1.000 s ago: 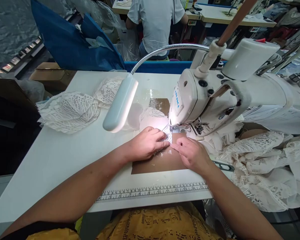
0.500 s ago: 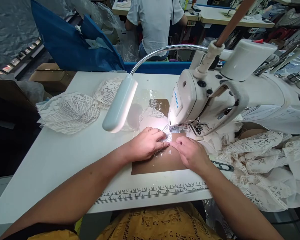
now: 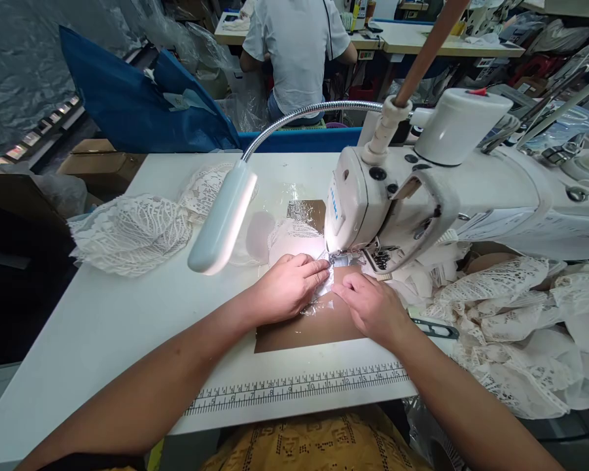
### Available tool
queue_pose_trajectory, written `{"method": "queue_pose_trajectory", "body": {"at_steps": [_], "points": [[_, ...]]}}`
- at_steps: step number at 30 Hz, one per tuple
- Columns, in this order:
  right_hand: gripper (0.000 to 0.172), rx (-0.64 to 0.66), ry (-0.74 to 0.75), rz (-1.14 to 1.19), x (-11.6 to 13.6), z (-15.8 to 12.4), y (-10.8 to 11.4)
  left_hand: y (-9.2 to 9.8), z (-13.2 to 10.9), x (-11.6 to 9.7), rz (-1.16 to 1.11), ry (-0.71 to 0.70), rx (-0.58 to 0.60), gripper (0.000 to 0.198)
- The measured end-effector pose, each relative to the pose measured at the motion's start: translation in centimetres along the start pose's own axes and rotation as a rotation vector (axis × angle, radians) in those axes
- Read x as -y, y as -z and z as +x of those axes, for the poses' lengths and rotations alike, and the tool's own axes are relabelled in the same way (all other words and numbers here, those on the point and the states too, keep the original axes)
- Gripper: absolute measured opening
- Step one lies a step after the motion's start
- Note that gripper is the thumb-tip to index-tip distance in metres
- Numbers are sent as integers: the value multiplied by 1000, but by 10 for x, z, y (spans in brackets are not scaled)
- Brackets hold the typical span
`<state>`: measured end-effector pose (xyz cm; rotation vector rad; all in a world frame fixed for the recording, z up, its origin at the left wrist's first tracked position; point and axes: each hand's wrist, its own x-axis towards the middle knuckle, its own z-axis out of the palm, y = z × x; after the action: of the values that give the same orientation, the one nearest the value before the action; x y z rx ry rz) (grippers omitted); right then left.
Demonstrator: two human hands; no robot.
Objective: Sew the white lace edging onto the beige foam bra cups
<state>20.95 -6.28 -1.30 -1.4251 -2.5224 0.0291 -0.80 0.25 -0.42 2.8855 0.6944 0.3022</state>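
Observation:
A white lace cup-shaped piece (image 3: 295,239) lies under the needle area of the white sewing machine (image 3: 356,196). My left hand (image 3: 288,286) rests on it, fingers stretched flat and pointing at the presser foot. Its fingertips are close beside the foot. On the other side, my right hand (image 3: 372,306) has its fingers curled, with thumb and index finger pinched at the fabric's near right edge. Under both hands is a brown sheet (image 3: 294,337) with shiny clear tape. The needle itself is too small to make out.
A lamp (image 3: 223,219) on a bendy metal neck hangs over the table. Lace pieces (image 3: 132,232) lie at the left; a lace heap (image 3: 510,327) fills the right. A dark-handled tool (image 3: 436,328) lies by my right wrist. A ruler strip (image 3: 299,389) runs along the front. Beyond sits a person (image 3: 297,55).
My left fingers have slid forward and right, closer to the presser foot, and lie straighter. The right hand stays at the fabric edge, slightly apart from the left. The whole view has shifted slightly.

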Motion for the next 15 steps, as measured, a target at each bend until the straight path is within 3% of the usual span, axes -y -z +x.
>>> {"method": "queue_pose_trajectory", "body": {"at_steps": [7,15], "points": [[37,-7,-9,2,1,1,1,0,2,-1,8,4,0,36],[40,63,-121,-65,4,9,1,-2,1,6,29,-17,5,35]]}}
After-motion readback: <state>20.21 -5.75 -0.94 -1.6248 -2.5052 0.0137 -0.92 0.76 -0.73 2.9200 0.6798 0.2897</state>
